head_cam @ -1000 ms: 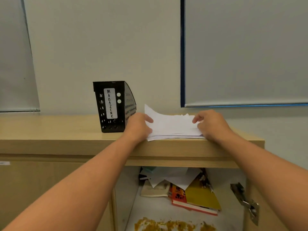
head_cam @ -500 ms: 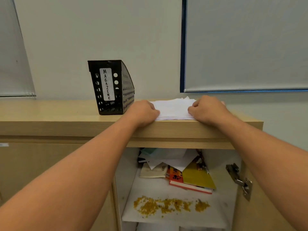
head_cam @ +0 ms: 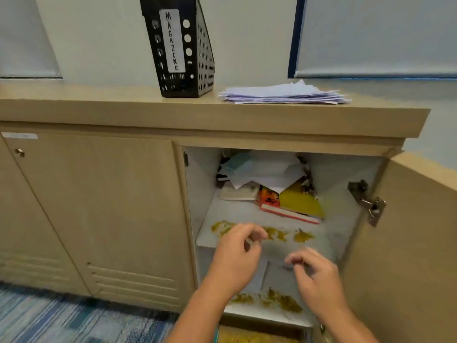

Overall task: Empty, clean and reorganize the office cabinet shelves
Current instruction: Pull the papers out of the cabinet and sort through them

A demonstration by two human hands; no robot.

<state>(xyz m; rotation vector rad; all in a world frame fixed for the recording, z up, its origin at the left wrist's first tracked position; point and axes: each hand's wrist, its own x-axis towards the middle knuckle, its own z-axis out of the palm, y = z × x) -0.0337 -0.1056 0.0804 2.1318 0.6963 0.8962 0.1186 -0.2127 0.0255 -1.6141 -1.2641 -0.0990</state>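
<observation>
A person's two bare hands hang in front of an open office cabinet (head_cam: 247, 134), both empty. The left hand (head_cam: 237, 258) sits level with the front edge of the upper shelf (head_cam: 329, 226), fingers loosely curled and holding nothing; the right hand (head_cam: 319, 276) is a little lower and to its right, its fingers likewise bent and relaxed (motion blur softens both sets of fingertips).

On the cabinet's wooden top, a stack of white papers (head_cam: 284, 95) lies flat just right of a black perforated magazine holder (head_cam: 179, 45), which stands upright and carries a white label reading "MAGAZINE".

Inside the open compartment, the upper shelf holds a jumble at the back: loose white sheets (head_cam: 267, 174) heaped over a yellow folder (head_cam: 300, 201), an orange-and-red book (head_cam: 270, 199) and a pale booklet (head_cam: 237, 193). A line of yellowish crumbs (head_cam: 301, 236) is scattered along the shelf's front edge, partly behind the left hand. More of the same debris (head_cam: 279, 299) lies on the lower shelf (head_cam: 279, 276) between the two wrists.

The cabinet door (head_cam: 408, 243) stands open at right, a metal hinge (head_cam: 368, 201) showing on its inner face. Patterned blue carpet (head_cam: 61, 318) covers the floor at lower left.
</observation>
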